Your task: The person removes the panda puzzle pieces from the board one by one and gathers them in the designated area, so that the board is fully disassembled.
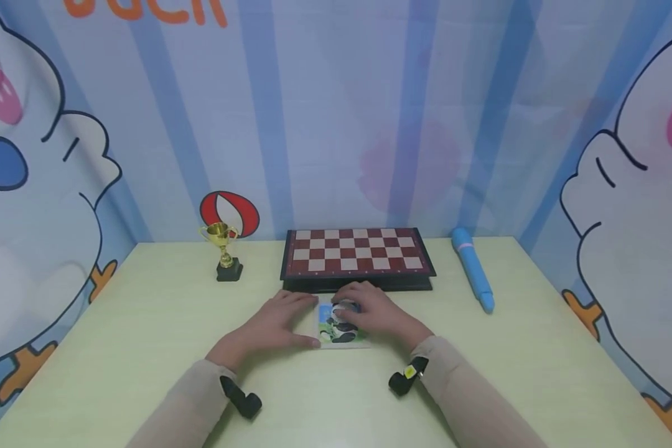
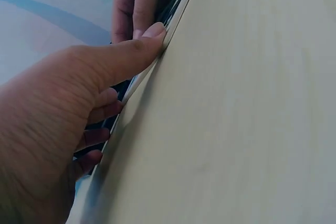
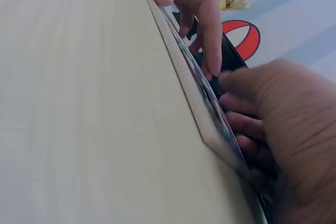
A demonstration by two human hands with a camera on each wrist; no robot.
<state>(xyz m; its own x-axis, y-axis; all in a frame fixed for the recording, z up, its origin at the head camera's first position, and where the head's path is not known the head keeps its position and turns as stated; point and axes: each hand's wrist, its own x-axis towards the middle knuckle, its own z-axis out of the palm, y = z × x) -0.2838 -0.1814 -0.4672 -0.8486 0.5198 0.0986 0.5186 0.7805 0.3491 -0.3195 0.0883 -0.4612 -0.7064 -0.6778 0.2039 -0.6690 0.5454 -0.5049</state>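
Observation:
A small square panda picture board (image 1: pixel 329 335) with a pale border lies on the table in front of the chessboard box. My left hand (image 1: pixel 269 326) spans its left side, the thumb at the near corner and the fingertips at the far one. In the left wrist view, the left thumb (image 2: pixel 131 53) rests along the board's thin edge. Over the right half lies my right hand (image 1: pixel 378 314), its thumb and fingers apart on the picture with the panda's head showing between them. The right fingertips are partly hidden in the right wrist view.
Just behind the picture board stands the red-and-white chessboard box (image 1: pixel 358 252), near my fingertips. A gold trophy cup (image 1: pixel 224 249) on a black base is at the back left. To the right lies a blue pen-shaped tube (image 1: pixel 473 269). A printed cloth (image 1: pixel 336 112) hangs behind the table.

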